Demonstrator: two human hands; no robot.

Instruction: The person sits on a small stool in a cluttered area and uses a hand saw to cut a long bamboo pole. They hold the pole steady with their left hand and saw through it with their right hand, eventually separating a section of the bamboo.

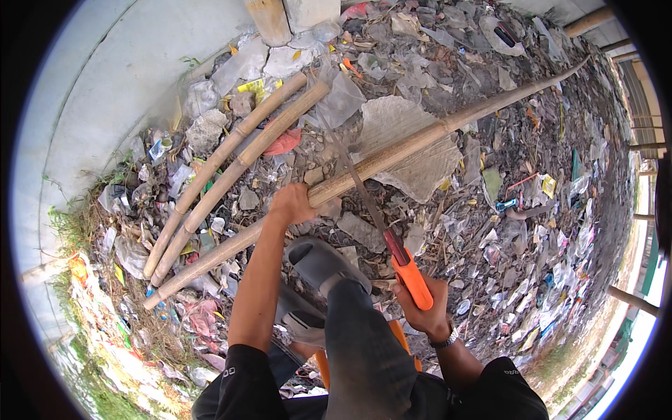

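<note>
Two loose bamboo poles [231,164] are lying side by side on littered ground [532,210] — plastic scraps spreading everywhere — beside a pale concrete wall [119,77].

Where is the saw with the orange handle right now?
In the head view, the saw is right of centre, gripped by the right hand, its blade crossing the long bamboo pole beside the left hand.

- Your left hand [290,204] covers the long bamboo pole [420,136] where it grips; you cannot see the pole beneath your fingers.
- The saw [381,227] blade's teeth are too fine to make out.
- Your right hand [420,308] hides the lower end of the orange saw handle [411,278].
- Your raised knee [357,329] blocks the orange object [323,367] below it.
</note>
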